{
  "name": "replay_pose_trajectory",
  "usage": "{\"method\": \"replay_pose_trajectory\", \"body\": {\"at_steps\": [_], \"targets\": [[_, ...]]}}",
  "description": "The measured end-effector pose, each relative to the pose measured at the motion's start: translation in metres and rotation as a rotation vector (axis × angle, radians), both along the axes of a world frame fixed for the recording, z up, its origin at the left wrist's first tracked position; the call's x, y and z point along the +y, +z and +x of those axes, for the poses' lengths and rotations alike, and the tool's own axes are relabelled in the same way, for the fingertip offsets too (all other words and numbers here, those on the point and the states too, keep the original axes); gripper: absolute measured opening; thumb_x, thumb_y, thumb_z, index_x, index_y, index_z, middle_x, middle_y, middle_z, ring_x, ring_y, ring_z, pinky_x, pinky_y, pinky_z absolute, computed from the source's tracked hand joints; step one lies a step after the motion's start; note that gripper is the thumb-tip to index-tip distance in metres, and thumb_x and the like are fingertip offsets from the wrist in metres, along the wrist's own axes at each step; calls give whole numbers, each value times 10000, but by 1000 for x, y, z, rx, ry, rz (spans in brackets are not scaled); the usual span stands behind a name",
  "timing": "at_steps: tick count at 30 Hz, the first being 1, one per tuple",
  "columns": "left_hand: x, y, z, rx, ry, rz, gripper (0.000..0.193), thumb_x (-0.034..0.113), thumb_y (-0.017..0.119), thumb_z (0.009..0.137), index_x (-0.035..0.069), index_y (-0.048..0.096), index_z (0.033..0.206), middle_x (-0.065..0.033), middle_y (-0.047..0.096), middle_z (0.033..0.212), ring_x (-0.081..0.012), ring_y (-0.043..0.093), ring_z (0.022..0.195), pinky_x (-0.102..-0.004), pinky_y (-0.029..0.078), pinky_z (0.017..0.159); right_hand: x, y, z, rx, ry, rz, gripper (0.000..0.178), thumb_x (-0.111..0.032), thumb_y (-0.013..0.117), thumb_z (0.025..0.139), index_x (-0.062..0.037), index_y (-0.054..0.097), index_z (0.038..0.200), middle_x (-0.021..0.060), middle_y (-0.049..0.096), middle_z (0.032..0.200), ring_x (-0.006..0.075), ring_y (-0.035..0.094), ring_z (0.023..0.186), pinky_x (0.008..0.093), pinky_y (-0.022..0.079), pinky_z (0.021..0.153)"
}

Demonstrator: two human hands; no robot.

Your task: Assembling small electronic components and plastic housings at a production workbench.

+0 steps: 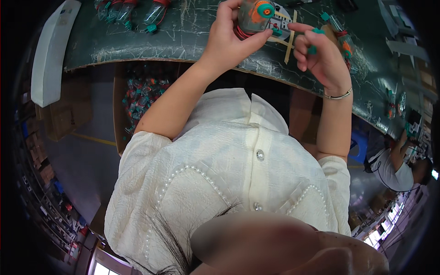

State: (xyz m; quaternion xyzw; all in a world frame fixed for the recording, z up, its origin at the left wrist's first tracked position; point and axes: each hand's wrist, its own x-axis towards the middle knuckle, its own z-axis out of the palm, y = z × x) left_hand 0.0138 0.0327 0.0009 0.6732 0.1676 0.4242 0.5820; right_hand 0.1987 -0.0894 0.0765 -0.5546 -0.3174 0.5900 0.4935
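My left hand [231, 43] is wrapped round a clear plastic cylinder [249, 20] with a teal and orange round end facing me. Red wire [242, 33] is looped below the cylinder, and a small teal plug [277, 32] lies by my left thumb tip. My right hand [323, 57] has its fingers curled around a teal piece [312, 49], partly hidden by them. Its index finger reaches toward a white printed card [280, 20] on the table. Strips of tan tape [289, 48] run along that card.
Clear cylinders with red wires [156, 13] lie at the table's far left; another [343, 39] lies right of my right hand. Below the table a cardboard box [120, 105] holds many similar parts. A white curved panel [52, 55] stands left. Another person [396, 169] works at right.
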Motion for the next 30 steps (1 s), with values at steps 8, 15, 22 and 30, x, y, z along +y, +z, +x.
{"method": "replay_pose_trajectory", "body": {"at_steps": [8, 15, 22, 30], "targets": [[0, 1, 0, -28, -27, -28, 584, 39, 752, 857, -5, 348, 1276, -133, 612, 1102, -143, 622, 985, -285, 523, 809, -1, -9, -15, 347, -106, 346, 510, -300, 363, 1038, 107, 548, 1282, 66, 602, 844, 165, 566, 775, 313, 480, 758], [-3, 0, -1, -59, -93, -98, 628, 59, 750, 859, -21, 324, 1313, -149, 618, 1153, -165, 632, 1018, -309, 525, 845, 9, -5, -69, -969, -469, 672, 299, -64, 797, 767, -50, 740, 1061, 85, 683, 938, 156, 628, 808, 273, 507, 706], [-1, 4, -3, 55, 113, 272, 850, 110, 756, 861, -55, 206, 1488, -212, 602, 1255, -290, 649, 1069, -380, 515, 908, 16, -12, -63, -1299, -453, 742, 312, -70, 800, 790, -39, 749, 1096, 74, 710, 987, 150, 660, 856, 273, 507, 793], [-1, 1, -5, 152, 73, 290, 880, 125, 737, 833, -35, 199, 1510, -264, 564, 1282, -337, 624, 1122, -395, 500, 934, 12, -15, -60, -1341, -461, 587, 315, -197, 817, 757, -84, 753, 1044, 41, 731, 904, 186, 657, 800, 333, 430, 885]]}}
